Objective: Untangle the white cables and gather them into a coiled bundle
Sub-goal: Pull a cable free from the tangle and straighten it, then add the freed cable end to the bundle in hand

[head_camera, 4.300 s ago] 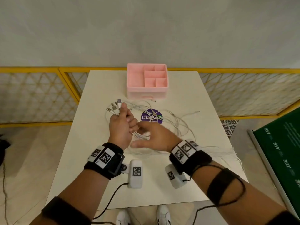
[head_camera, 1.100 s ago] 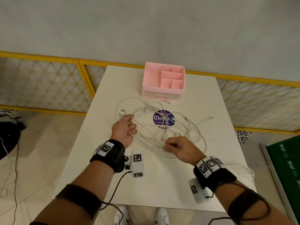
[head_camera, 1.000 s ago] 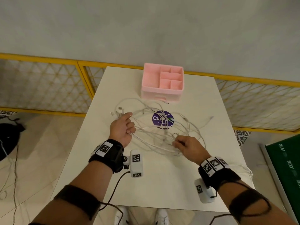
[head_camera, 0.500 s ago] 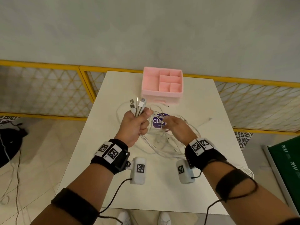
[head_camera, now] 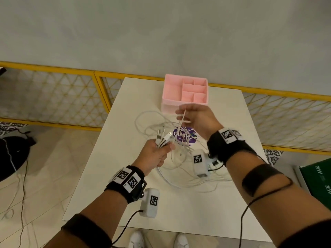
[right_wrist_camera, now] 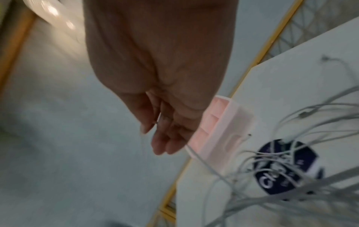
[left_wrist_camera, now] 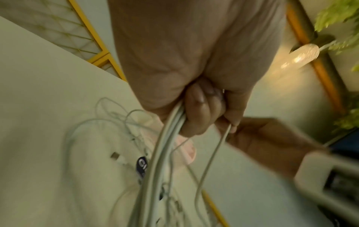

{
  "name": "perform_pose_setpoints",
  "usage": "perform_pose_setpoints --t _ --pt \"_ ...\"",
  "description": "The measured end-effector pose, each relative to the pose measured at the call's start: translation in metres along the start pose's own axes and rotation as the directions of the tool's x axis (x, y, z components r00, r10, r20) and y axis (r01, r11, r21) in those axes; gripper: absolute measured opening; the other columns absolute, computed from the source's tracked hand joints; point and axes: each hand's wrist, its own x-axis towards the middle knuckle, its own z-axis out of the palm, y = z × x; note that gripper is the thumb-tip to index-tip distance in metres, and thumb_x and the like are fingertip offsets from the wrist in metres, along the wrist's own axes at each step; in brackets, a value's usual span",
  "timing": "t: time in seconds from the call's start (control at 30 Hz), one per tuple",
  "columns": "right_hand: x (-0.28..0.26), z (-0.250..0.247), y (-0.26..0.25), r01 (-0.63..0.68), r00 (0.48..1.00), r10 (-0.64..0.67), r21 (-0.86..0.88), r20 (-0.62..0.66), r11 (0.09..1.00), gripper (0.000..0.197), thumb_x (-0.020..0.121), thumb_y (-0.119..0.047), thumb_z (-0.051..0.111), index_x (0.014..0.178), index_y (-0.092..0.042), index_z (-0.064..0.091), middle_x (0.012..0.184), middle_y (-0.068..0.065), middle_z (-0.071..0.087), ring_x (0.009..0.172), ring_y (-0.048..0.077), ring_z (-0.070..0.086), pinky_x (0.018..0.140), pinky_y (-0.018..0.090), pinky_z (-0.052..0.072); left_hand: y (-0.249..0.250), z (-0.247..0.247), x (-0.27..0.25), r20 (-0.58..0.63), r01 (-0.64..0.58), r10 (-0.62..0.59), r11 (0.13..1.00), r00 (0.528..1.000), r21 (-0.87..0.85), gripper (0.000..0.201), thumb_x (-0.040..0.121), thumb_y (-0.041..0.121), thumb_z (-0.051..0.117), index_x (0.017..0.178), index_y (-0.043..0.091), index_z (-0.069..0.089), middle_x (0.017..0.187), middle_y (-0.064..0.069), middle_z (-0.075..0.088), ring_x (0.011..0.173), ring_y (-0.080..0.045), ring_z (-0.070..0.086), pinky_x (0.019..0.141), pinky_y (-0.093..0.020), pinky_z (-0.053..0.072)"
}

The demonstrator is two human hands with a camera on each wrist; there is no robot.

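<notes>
A tangle of thin white cables (head_camera: 180,169) lies in loose loops on the white table (head_camera: 179,212). My left hand (head_camera: 157,153) is raised over the table's left-centre and grips a bunch of those cables, their USB plugs (head_camera: 163,136) sticking up from the fist. The left wrist view shows the same strands (left_wrist_camera: 167,138) running down out of my curled fingers (left_wrist_camera: 198,116). My right hand (head_camera: 193,115) is lifted in front of the pink box and pinches a single thin strand (head_camera: 182,119) that hangs down to the tangle. In the right wrist view that strand (right_wrist_camera: 142,144) is blurred.
A pink divided organiser box (head_camera: 185,93) stands at the table's far centre. A round purple sticker (head_camera: 185,136) lies under the cables. A yellow mesh fence (head_camera: 53,97) runs behind and to both sides. A green board (head_camera: 318,178) is on the floor at the right.
Both hands have risen off the table. The left lifted its bunch of plug ends; the right left the loops near the sticker and drew one strand up toward the pink box.
</notes>
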Motion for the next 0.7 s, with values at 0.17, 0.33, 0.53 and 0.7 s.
perform_pose_setpoints --t 0.17,0.33,0.53,0.7 --pt "-0.008 0.01 -0.055 0.184 0.982 -0.187 0.217 -0.005 0.959 0.015 0.098 0.002 0.049 0.104 0.0 0.062 0.08 0.017 0.068 0.062 0.024 0.061 0.063 0.032 0.052 -0.024 0.001 0.001 -0.116 0.115 -0.112 0.993 0.987 0.018 0.033 0.091 0.016 0.07 0.062 0.022 0.056 0.057 0.003 0.029 0.046 -0.012 0.022 0.044 -0.023 0.018" --pt "-0.022 0.012 -0.09 0.411 0.91 -0.405 0.301 -0.083 0.861 0.03 0.094 0.011 0.045 0.117 -0.008 0.048 0.095 0.023 0.07 0.049 0.02 0.046 0.057 0.03 0.042 -0.039 -0.002 0.003 -0.235 0.201 -0.173 0.975 0.956 0.1 0.035 0.091 0.013 0.067 0.065 0.018 0.044 0.054 0.002 0.031 0.043 -0.012 0.026 0.044 -0.021 0.021" --pt "-0.039 0.006 -0.114 0.398 0.899 -0.437 0.35 0.038 0.848 0.052 0.085 0.015 0.033 0.13 -0.006 0.043 0.126 0.022 0.065 0.044 0.019 0.023 0.05 0.029 0.04 -0.035 -0.003 0.008 -0.318 0.165 -0.132 0.983 0.939 0.079 0.017 0.089 0.015 0.072 0.076 0.009 0.063 0.059 -0.004 0.049 0.043 -0.013 0.034 0.045 -0.022 0.026" --pt "-0.028 -0.017 -0.085 0.185 0.976 -0.199 -0.135 -0.093 0.973 0.038 0.084 0.008 0.039 0.114 0.001 0.061 0.083 0.019 0.073 0.041 0.018 0.028 0.045 0.026 0.03 -0.02 -0.01 0.014 -0.375 0.051 -0.1 0.989 0.922 -0.138 0.017 0.089 0.019 0.075 0.095 0.004 0.07 0.063 -0.001 0.037 0.042 -0.008 0.024 0.039 -0.019 0.02"
